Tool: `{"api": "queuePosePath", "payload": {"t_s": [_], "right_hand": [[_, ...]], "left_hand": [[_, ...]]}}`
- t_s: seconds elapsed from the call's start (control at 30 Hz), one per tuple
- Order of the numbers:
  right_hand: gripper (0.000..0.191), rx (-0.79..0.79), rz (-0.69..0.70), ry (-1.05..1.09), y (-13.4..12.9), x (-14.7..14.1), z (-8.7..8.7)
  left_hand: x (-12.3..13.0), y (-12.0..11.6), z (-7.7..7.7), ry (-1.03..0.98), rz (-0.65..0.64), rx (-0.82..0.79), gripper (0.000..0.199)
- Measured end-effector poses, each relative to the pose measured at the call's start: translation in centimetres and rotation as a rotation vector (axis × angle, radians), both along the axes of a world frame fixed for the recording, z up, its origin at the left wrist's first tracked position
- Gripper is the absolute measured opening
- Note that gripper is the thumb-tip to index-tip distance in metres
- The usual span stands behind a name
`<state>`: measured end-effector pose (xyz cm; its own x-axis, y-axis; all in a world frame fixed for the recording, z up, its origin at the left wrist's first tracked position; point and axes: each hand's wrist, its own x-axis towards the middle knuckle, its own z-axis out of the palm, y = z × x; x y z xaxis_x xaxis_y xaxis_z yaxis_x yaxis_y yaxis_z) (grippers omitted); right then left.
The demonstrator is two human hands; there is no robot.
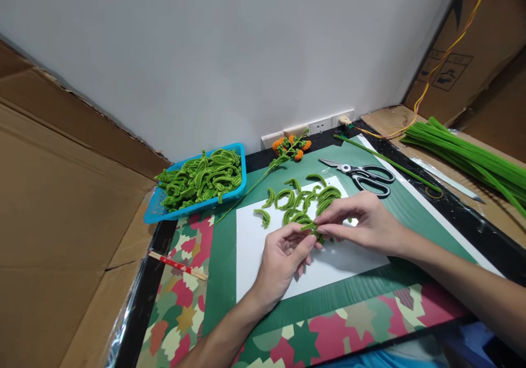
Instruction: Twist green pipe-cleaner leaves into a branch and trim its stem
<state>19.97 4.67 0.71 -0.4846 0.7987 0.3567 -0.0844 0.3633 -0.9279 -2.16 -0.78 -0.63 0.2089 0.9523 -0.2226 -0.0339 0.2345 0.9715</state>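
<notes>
My left hand (283, 258) and my right hand (364, 220) meet above a white sheet of paper (255, 264). Between their fingertips is a short green pipe cleaner piece (307, 227), pinched from both sides. Its far end is hidden by the fingers. Just beyond, several curled green pipe cleaner pieces (285, 199) lie loosely on the paper, some partly covered by my right hand.
A blue basket (245, 165) heaped with green curls stands at the back left. Scissors (361, 175) lie beyond my right hand. An orange-and-green pipe cleaner sprig (283, 160) rests near the wall. Long green pipe cleaners (464, 151) lie right; a chopstick (178, 265) lies left.
</notes>
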Motion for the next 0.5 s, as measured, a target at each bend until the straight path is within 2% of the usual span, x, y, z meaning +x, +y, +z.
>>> {"api": "queuePosePath", "payload": {"t_s": [0.2,0.5], "right_hand": [[0.013,-0.040,0.034,-0.011,0.12,-0.06,-0.30],[0.022,0.159,0.098,-0.091,0.11,0.12,-0.11]], "left_hand": [[-0.21,0.00,-0.02,-0.015,-0.003,0.011,0.034],[-0.66,-0.01,0.22,-0.077,-0.057,-0.065,0.034]]}}
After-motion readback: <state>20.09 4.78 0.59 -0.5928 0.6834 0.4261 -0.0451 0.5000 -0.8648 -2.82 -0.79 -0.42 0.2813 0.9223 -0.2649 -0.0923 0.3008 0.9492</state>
